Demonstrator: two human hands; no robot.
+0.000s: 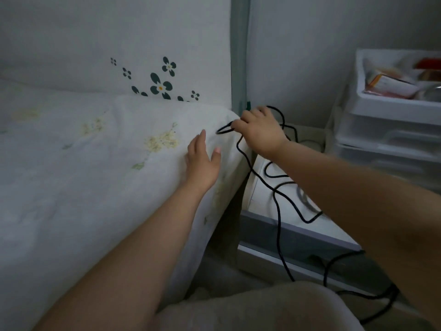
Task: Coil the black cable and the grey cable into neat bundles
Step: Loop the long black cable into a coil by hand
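Loose black cable [278, 212] is trailed beside the bed [95, 163], pinched near one end by the right hand [261, 133]; left hand [202, 163] fingers spread. Light, limp: best gathered near the held loop.

Left hand [202, 163]: reached forward toward 12 o'clock on a bare forearm entering from 7 o'clock, fingers straight and together, thumb spread toward 2 o'clock, holding nothing. Right hand [261, 132]: at 1 o'clock from the left and just beside it, forearm entering from 4 o'clock, back of hand up, fingers curled in a pinch.
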